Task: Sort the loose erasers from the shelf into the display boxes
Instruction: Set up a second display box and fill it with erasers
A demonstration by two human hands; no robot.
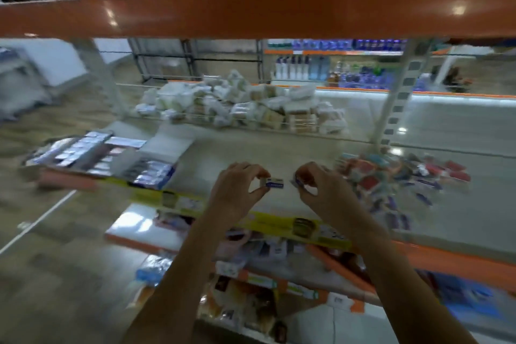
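Note:
Both my hands hover over the middle of the shelf point(245, 148). My left hand point(237, 190) pinches a small white eraser with a blue band point(274, 183) between thumb and fingers. My right hand point(321, 190) has its fingers curled round another small eraser point(299, 180), mostly hidden. A heap of loose erasers point(402, 179) in red, teal and blue wrappers lies on the shelf to the right. Open display boxes point(150, 170) with rows of erasers stand at the shelf's left end. The picture is blurred by motion.
An orange beam point(251, 8) of the shelf above crosses the top of the view. A wire basket point(237, 109) of white packets stands behind. A yellow price strip point(279, 223) edges the shelf front; lower shelves with goods lie beneath.

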